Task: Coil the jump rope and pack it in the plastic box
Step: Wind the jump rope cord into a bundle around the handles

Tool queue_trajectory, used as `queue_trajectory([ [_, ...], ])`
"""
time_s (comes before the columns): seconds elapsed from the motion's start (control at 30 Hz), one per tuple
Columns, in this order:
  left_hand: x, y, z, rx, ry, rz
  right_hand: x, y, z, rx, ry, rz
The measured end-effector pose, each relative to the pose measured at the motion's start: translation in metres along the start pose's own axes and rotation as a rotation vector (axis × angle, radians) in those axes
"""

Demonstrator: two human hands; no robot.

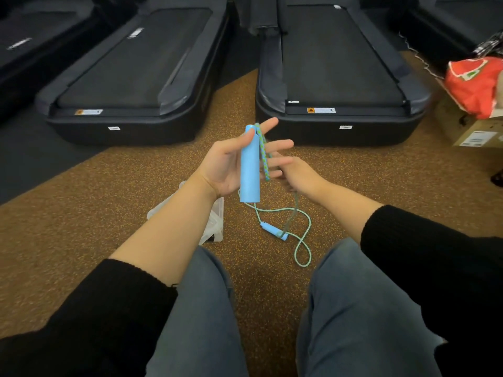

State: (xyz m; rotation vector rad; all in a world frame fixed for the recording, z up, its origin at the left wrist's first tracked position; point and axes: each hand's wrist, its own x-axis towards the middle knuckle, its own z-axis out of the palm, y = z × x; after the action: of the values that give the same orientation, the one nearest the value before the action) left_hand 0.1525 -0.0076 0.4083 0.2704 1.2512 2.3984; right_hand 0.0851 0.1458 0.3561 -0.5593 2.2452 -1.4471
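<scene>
My left hand (226, 161) holds one light blue jump rope handle (250, 170) upright, thumb pressed near its top, fingers spread. The green-blue braided rope (263, 153) runs down beside that handle into my right hand (295, 172), which pinches it just right of the handle. From there the rope drops in loose loops (302, 240) onto the floor. The second blue handle (273, 230) lies on the floor among those loops. The clear plastic box (215, 227) sits on the floor under my left forearm, mostly hidden.
Two black treadmill decks (130, 77) (340, 77) stand ahead on the speckled brown floor (81, 200). A red bag (476, 83) rests on a cardboard box (468, 131) at the right edge. My knees in jeans fill the bottom of the view.
</scene>
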Motion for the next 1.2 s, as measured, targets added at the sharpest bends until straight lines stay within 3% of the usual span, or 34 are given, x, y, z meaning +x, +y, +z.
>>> queue_trajectory([
  [0.1,0.001,-0.001,-0.001,-0.003,0.070,0.069,-0.011,-0.006,0.003,0.089,0.002,0.032],
  [0.23,0.001,-0.006,-0.001,-0.031,0.028,0.107,-0.017,-0.005,0.004,0.106,0.059,0.035],
  [0.33,0.001,-0.003,0.001,-0.032,0.056,0.133,-0.022,-0.003,0.004,-0.016,0.071,0.041],
  [0.47,0.004,0.003,0.005,0.015,0.234,0.171,-0.029,-0.001,0.012,-0.081,0.017,0.024],
  [0.83,0.004,0.003,0.006,0.088,0.241,0.127,-0.046,0.001,0.024,-0.169,-0.081,-0.011],
  [1.07,0.006,0.005,-0.001,0.205,0.353,0.121,-0.059,-0.003,0.020,-0.323,-0.097,-0.118],
  [1.2,0.003,0.004,-0.008,0.203,0.365,0.098,-0.067,-0.015,0.006,-0.420,-0.102,-0.272],
])
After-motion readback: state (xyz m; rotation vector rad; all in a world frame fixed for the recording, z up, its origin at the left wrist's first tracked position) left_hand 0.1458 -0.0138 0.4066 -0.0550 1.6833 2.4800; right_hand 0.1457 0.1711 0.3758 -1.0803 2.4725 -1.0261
